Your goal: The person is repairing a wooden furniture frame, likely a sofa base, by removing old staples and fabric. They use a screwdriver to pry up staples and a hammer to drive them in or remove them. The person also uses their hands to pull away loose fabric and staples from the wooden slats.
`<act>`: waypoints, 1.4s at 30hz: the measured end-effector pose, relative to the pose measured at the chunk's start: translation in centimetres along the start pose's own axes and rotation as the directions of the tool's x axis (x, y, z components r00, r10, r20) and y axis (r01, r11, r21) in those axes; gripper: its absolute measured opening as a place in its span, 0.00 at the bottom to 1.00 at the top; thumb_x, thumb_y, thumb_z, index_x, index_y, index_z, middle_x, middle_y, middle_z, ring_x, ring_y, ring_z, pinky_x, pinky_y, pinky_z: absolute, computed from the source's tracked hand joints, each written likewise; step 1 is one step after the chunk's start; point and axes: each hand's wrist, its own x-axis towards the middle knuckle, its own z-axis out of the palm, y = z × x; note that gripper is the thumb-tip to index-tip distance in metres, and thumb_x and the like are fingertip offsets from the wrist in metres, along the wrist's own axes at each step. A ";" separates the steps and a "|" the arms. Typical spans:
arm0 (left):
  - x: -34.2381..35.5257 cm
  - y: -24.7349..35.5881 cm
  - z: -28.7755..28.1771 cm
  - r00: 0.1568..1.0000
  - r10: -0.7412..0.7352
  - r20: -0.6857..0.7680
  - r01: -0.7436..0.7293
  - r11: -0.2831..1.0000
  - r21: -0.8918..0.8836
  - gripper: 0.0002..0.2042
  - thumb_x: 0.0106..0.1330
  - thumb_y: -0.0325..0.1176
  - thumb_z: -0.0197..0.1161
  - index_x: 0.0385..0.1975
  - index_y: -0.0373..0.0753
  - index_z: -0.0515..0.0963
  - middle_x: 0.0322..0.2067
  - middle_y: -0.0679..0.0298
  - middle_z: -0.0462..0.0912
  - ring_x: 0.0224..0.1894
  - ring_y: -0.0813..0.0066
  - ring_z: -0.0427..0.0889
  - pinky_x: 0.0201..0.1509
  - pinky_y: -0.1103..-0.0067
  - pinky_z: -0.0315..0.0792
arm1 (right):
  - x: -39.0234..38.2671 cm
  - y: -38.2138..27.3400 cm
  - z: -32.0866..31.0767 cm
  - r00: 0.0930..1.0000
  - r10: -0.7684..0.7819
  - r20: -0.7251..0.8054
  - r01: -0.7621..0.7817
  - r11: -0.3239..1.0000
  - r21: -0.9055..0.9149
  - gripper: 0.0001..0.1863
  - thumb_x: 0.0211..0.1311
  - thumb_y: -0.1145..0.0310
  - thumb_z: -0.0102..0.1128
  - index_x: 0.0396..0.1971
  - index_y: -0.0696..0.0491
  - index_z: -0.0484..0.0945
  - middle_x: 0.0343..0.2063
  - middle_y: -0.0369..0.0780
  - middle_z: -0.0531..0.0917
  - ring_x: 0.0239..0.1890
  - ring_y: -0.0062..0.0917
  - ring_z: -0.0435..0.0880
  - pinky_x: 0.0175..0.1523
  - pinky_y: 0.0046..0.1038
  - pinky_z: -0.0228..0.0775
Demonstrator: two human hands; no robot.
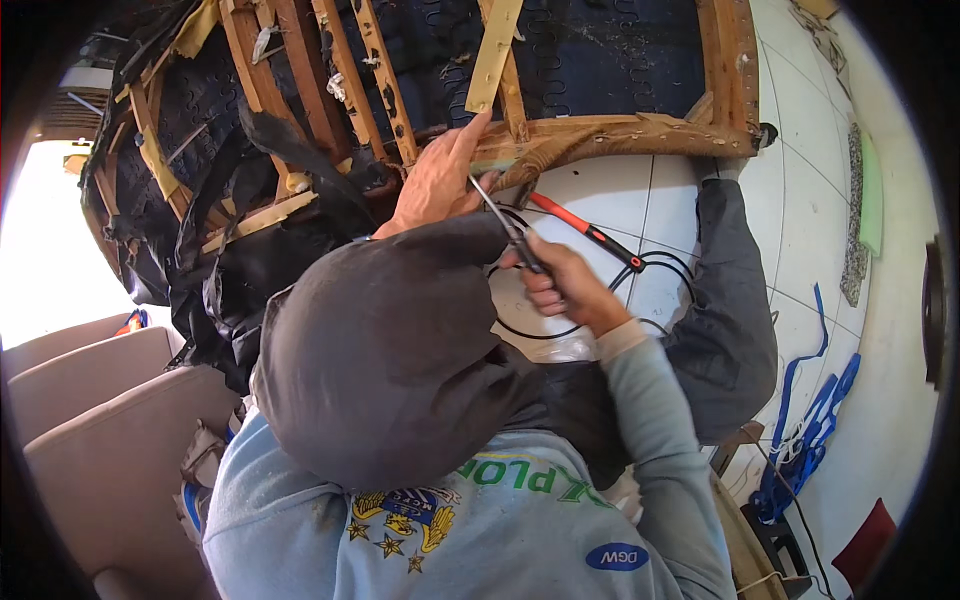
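Note:
My right hand (558,277) is closed round the black handle of a screwdriver-like tool (494,208). Its thin metal shaft points up and left, the tip close to my left hand (432,178). That hand lies against the front rail of a wooden furniture frame (640,135), index finger stretched along the wood toward a tan strip (492,60). Its lower fingers are partly hidden behind the rail and the tool. Just right of the shaft, an orange-and-black handled tool, apparently a hammer (590,232), lies on the tiles with its head end partly hidden.
Torn black fabric (250,240) hangs from the frame's left side. A black cable or hose (540,334) loops over the white tile floor (800,200) between my legs. Beige upholstered pieces (120,430) stand at the left; blue straps (808,440) lie by the right wall.

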 end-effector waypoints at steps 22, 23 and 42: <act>-1.4 -0.3 -3.3 0.985 0.111 -0.135 -0.038 0.891 0.452 0.27 0.70 0.38 0.72 0.70 0.50 0.80 0.74 0.56 0.72 0.77 0.50 0.67 0.82 0.54 0.59 | -1.7 2.9 -0.1 0.558 -0.733 -0.388 0.272 0.604 -0.749 0.16 0.77 0.59 0.68 0.46 0.59 0.86 0.20 0.32 0.78 0.23 0.15 0.70 0.29 0.25 0.60; -2.4 -0.6 -2.6 0.996 0.059 -0.071 -0.018 0.875 0.483 0.28 0.69 0.40 0.74 0.70 0.51 0.80 0.76 0.58 0.70 0.79 0.50 0.63 0.84 0.53 0.55 | -1.6 2.9 -0.1 0.545 -0.747 -0.381 0.235 0.572 -0.786 0.15 0.75 0.59 0.69 0.46 0.58 0.86 0.20 0.33 0.78 0.23 0.15 0.70 0.29 0.26 0.60; -8.9 -1.4 0.6 0.995 -0.098 -0.031 0.099 0.831 0.548 0.29 0.78 0.49 0.61 0.78 0.53 0.70 0.82 0.63 0.59 0.86 0.55 0.51 0.88 0.54 0.45 | -1.2 2.6 1.8 0.500 -0.821 -0.277 0.077 0.360 -0.930 0.15 0.68 0.63 0.74 0.47 0.56 0.86 0.37 0.47 0.89 0.35 0.39 0.89 0.43 0.35 0.79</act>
